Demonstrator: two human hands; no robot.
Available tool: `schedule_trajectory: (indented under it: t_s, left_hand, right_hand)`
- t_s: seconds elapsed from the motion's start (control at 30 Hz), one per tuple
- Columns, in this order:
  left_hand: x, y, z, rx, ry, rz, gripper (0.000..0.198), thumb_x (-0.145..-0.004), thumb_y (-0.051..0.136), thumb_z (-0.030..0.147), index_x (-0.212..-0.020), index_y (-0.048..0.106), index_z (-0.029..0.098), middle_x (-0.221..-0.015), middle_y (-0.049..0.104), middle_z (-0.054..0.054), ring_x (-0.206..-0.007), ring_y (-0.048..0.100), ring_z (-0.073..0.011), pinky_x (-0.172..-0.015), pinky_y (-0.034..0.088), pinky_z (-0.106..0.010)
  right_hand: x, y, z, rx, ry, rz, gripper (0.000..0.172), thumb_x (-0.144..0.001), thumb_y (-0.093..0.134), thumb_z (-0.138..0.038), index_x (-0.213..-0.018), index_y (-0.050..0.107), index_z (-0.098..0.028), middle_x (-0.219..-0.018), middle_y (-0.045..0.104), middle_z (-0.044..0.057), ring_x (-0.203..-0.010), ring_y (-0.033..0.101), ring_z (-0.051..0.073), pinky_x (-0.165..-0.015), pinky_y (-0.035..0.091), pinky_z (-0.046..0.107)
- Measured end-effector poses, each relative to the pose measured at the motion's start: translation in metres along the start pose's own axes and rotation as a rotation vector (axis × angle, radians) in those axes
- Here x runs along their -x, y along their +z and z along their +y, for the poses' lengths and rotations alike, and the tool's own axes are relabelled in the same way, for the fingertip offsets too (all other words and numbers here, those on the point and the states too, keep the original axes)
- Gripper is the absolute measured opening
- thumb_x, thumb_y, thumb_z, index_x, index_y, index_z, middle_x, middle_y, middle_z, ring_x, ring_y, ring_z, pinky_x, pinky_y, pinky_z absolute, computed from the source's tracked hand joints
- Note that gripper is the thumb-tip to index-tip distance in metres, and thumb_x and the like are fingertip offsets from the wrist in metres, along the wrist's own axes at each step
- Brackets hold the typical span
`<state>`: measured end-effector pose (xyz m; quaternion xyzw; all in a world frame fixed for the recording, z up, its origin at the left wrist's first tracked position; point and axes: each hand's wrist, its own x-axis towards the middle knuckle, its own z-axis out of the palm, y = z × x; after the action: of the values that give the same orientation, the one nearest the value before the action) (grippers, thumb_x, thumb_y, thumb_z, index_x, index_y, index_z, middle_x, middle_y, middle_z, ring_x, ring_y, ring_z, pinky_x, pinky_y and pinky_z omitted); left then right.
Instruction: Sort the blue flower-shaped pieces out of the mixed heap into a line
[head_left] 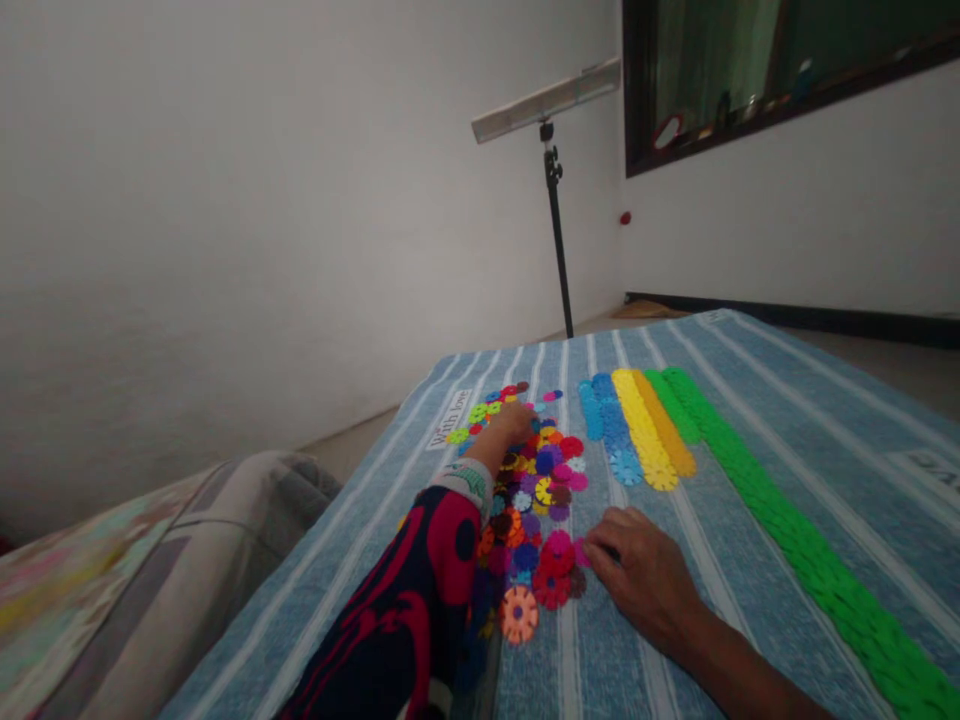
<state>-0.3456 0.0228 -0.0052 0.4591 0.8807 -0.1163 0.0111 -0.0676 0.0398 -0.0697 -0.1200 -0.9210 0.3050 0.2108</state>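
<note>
Many colourful plastic snowflake discs [520, 614] lie in a loose heap on the striped cloth. Over the far part of this heap reaches my left hand [513, 424], its fingers bent down among the discs; what they pinch, if anything, is hidden. My right hand [637, 560] rests at the heap's right edge, fingers curled in. A pink disc [582, 552] sits right at its fingertips; I cannot tell whether it is gripped. Sorted, overlapping rows lie farther right: blue discs [616, 440], yellow discs [643, 430], orange-yellow discs [667, 430] and green discs [780, 520].
A blue-and-white striped cloth [720, 590] covers the table. Beyond it, a black stand [559, 230] holds a long pale panel [547, 102] near the wall. Grey fabric [202, 560] bulges at the left, beside the table. A dark-framed window [780, 80] is at upper right.
</note>
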Motion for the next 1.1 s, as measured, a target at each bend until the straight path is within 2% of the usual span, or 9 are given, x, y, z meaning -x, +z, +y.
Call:
schedule_trajectory:
  t_s: [0.17, 0.3, 0.4, 0.53, 0.7, 0.83, 1.0, 1.1]
  left_hand:
    - [0.003, -0.002, -0.004, 0.077, -0.069, 0.048, 0.037, -0.073, 0.061, 0.012, -0.106, 0.073, 0.022, -0.105, 0.073, -0.007, -0.099, 0.065, -0.0222, -0.086, 0.05, -0.027]
    - [0.01, -0.003, -0.007, 0.169, -0.116, 0.118, 0.034, -0.066, 0.066, 0.01, -0.099, 0.074, 0.016, -0.102, 0.072, -0.009, -0.097, 0.065, -0.0229, -0.084, 0.05, -0.026]
    - [0.015, -0.005, -0.011, 0.243, -0.153, 0.164, 0.028, -0.066, 0.064, 0.01, -0.092, 0.074, 0.013, -0.09, 0.072, -0.008, -0.087, 0.066, -0.021, -0.077, 0.05, -0.026]
    - [0.024, -0.011, -0.018, 0.343, -0.202, 0.221, 0.012, -0.068, 0.062, 0.012, -0.073, 0.073, 0.012, -0.067, 0.067, -0.004, -0.072, 0.063, -0.0183, -0.068, 0.047, -0.026]
    - [0.036, -0.017, -0.019, 0.484, -0.199, 0.342, 0.014, -0.073, 0.057, 0.015, -0.071, 0.07, 0.013, -0.061, 0.062, -0.002, -0.065, 0.059, -0.0157, -0.063, 0.043, -0.025]
    - [0.042, -0.012, 0.005, 0.632, -0.086, 0.352, 0.012, -0.072, 0.058, 0.017, -0.069, 0.068, 0.013, -0.062, 0.061, 0.0, -0.062, 0.055, -0.0126, -0.059, 0.041, -0.023]
    - [0.046, 0.003, 0.061, 0.853, 0.085, 0.25, 0.011, -0.071, 0.058, 0.018, -0.067, 0.067, 0.013, -0.056, 0.055, 0.003, -0.055, 0.049, -0.0099, -0.054, 0.037, -0.02]
    - [0.048, 0.007, 0.092, 0.909, 0.145, 0.212, 0.01, -0.069, 0.059, 0.018, -0.067, 0.068, 0.013, -0.058, 0.057, 0.003, -0.057, 0.05, -0.0097, -0.055, 0.038, -0.02]
  right_hand:
    - [0.0, -0.001, -0.002, 0.001, 0.008, 0.002, 0.023, -0.09, 0.053, -0.019, -0.069, 0.064, -0.021, -0.077, 0.06, 0.001, -0.08, 0.051, 0.017, -0.072, 0.033, 0.03]
    - [0.0, -0.002, -0.003, -0.01, 0.016, 0.016, 0.021, -0.089, 0.054, -0.019, -0.071, 0.064, -0.021, -0.078, 0.061, 0.001, -0.081, 0.052, 0.017, -0.073, 0.032, 0.029]
    - [-0.002, -0.002, -0.003, -0.005, 0.02, 0.018, 0.023, -0.089, 0.053, -0.019, -0.069, 0.064, -0.021, -0.078, 0.061, 0.001, -0.08, 0.052, 0.017, -0.073, 0.032, 0.029]
    - [-0.003, -0.001, -0.003, 0.007, 0.014, 0.03, 0.024, -0.089, 0.053, -0.019, -0.067, 0.063, -0.02, -0.076, 0.06, 0.001, -0.08, 0.052, 0.016, -0.071, 0.031, 0.028]
    - [-0.002, -0.002, -0.004, 0.015, 0.007, 0.044, 0.022, -0.088, 0.054, -0.018, -0.069, 0.064, -0.02, -0.076, 0.061, 0.001, -0.079, 0.052, 0.016, -0.071, 0.031, 0.028]
    - [-0.003, -0.002, -0.005, 0.025, 0.012, 0.046, 0.022, -0.088, 0.054, -0.017, -0.068, 0.064, -0.02, -0.077, 0.061, 0.001, -0.079, 0.052, 0.016, -0.07, 0.031, 0.028]
    - [-0.003, -0.001, -0.004, 0.024, -0.004, 0.038, 0.022, -0.088, 0.054, -0.018, -0.069, 0.065, -0.021, -0.077, 0.062, 0.001, -0.08, 0.053, 0.016, -0.073, 0.032, 0.028]
    - [-0.004, -0.002, -0.003, 0.028, 0.007, 0.04, 0.022, -0.087, 0.055, -0.018, -0.068, 0.065, -0.02, -0.077, 0.062, 0.001, -0.081, 0.053, 0.016, -0.073, 0.033, 0.028]
